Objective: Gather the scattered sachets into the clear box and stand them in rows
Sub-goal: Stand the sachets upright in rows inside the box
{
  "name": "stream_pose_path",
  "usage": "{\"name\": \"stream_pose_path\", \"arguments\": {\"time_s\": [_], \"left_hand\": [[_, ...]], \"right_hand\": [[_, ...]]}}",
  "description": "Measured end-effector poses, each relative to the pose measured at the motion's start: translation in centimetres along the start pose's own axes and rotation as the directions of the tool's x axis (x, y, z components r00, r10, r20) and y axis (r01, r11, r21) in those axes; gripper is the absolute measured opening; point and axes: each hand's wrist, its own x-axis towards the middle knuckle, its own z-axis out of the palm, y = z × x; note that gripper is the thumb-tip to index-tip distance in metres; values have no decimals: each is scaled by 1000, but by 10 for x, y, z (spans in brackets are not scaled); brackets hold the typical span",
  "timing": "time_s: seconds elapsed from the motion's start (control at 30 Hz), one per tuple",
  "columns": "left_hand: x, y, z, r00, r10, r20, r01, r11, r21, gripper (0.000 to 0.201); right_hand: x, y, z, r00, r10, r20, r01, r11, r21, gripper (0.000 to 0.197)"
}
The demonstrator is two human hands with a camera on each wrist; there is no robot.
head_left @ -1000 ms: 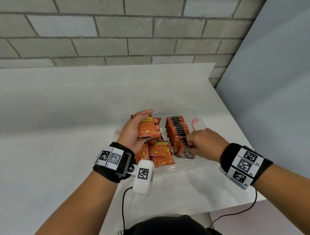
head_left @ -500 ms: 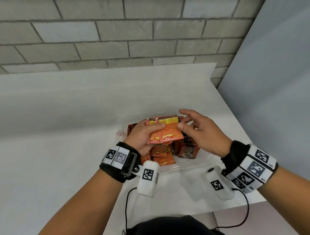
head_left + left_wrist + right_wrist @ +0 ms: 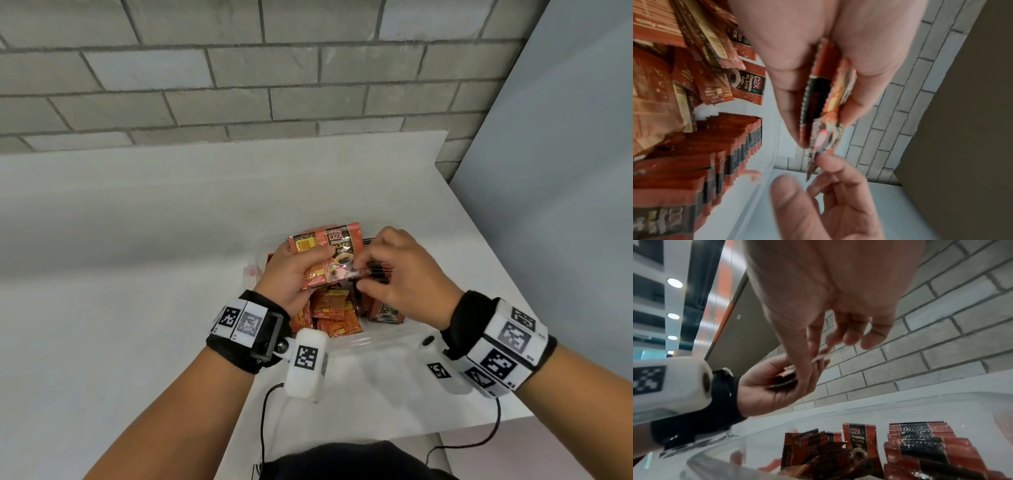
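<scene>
Stretching from the left, a white table meets a grey brick wall, with a plain grey panel at right; above the clear box the left hand clamps a small stack of orange-red sachets, printed D2X Black Coffee; loose sachets lie heaped below; the right hand pinches the stack's edge; a standing row fills the box's right side.

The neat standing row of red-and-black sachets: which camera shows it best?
The left wrist view: the standing row of red-and-black sachets fills its lower left, edges aligned. The right wrist view shows it through the clear box wall; the head view mostly hides it behind the hands.
</scene>
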Motion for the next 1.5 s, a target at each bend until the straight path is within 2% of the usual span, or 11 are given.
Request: {"name": "stream_pose_path", "arguments": {"time_s": [0.07, 0.2, 0.33, 0.47, 0.6, 0.77, 0.83, 0.93, 1.03, 1.2, 1.5], "left_hand": [[2, 2, 0, 998, 36, -47, -33, 998, 49, 29], [3, 2, -2, 997, 39, -64, -32, 995, 98, 33], [3, -2, 0, 999, 32, -33, -27, 992, 122, 32], [2, -2, 4, 998, 51, 47, -60, 973, 225, 32], [0, -5, 7, 994, 34, 107, -61, 965, 257, 36], [1, -3, -5, 1000, 9, -14, -7, 988, 152, 44], [2, 0, -10, 999, 8, -41, -4, 996, 88, 47], [2, 3, -13, 999, -3, -49, 4, 1000, 22, 49], [2, 2, -13, 999, -9, -48, 10, 1000, 30, 49], [2, -1, -13, 999, -18, -50, 21, 999, 48, 50], [2, -1, -12, 998, -41, -55, 42, 999, 14, 53]], "right_hand": [[-1, 2, 1, 997, 25, 67, -23, 999, -41, 33], [0, 1, -2, 992, 87, -95, -83, 996, 41, 27], [4, -1, -1, 965, 248, -86, -236, 963, 133, 27], [10, -2, -7, 985, 149, -84, -146, 989, 39, 42], [18, -5, -20, 991, 128, 38, -129, 991, 27, 34], [5, 8, -37, 955, 231, 187, -233, 972, -14, 11], [-5, 16, -36, 930, 280, 239, -257, 958, -125, 13], [-13, 25, -27, 876, 355, 327, -227, 901, -370, 10], [-16, 29, -17, 834, 397, 383, -184, 855, -485, 4], [-11, 31, -9, 846, 350, 401, -40, 793, -608, 7], [-8, 35, -3, 872, 303, 385, -20, 807, -590, 8]]}}
